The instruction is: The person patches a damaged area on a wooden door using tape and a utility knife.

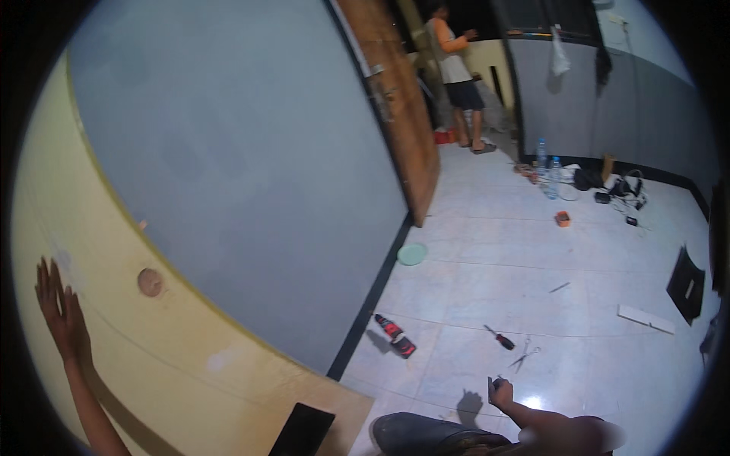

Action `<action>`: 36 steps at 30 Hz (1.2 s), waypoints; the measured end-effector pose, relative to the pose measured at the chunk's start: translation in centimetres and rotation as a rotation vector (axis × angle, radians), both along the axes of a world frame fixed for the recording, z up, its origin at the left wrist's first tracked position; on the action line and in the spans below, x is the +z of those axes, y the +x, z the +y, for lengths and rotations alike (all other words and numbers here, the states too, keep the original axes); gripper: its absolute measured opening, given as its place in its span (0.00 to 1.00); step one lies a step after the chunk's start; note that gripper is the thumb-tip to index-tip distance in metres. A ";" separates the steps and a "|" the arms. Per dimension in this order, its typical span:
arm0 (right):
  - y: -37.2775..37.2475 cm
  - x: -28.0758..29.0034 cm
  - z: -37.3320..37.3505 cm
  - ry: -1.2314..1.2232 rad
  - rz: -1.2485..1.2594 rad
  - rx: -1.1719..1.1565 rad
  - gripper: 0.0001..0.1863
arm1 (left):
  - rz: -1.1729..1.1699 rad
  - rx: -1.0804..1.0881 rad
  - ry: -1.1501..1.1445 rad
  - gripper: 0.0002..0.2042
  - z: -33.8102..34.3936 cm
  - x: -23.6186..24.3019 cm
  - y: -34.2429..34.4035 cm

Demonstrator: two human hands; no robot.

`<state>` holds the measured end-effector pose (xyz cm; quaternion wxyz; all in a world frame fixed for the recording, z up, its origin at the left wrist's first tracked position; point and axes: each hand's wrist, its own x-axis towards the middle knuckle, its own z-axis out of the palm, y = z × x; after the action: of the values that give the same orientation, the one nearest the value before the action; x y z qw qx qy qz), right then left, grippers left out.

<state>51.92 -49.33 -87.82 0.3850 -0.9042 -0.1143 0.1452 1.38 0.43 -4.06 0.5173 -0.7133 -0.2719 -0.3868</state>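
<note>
My left hand (59, 315) lies flat against the yellow wall (114, 190), fingers stretched upward, beside a pale patch and left of a round recessed hole (150, 282). At the lower centre my right hand (502, 391) grips a small, flat dark tool, too small to identify, above the tiled floor. A black flat rectangular object (303, 429) is at the bottom edge by the yellow wall. On the tiles lie a red-and-black drill (394, 336), a screwdriver (503, 340) and scissors (521, 359).
Another person (456, 72) stands at the open wooden door (411, 152). A green plate (412, 254), orange container (563, 219), bottles (553, 178), cables (630, 201), a white strip (645, 318) and a black panel (686, 285) rest on the floor. A grey wall panel (228, 152) rises left of the door.
</note>
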 end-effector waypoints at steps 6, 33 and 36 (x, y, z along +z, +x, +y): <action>3.4 -3.4 2.6 0.037 -0.073 -0.093 0.20 | -0.119 -0.332 -0.227 0.32 -2.4 -13.5 1.8; -28.3 67.1 44.3 1.222 0.427 1.244 0.12 | -1.318 0.456 -2.009 0.54 -47.1 -70.4 1.1; -29.9 70.5 45.6 1.250 0.450 1.209 0.11 | -1.363 0.455 -1.922 0.56 -46.1 -74.5 0.5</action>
<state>21.97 -3.70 -17.36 0.6779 -0.2652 -0.5509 0.4082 1.90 -45.70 -78.59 -0.4205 -0.3920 -0.7872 -0.2233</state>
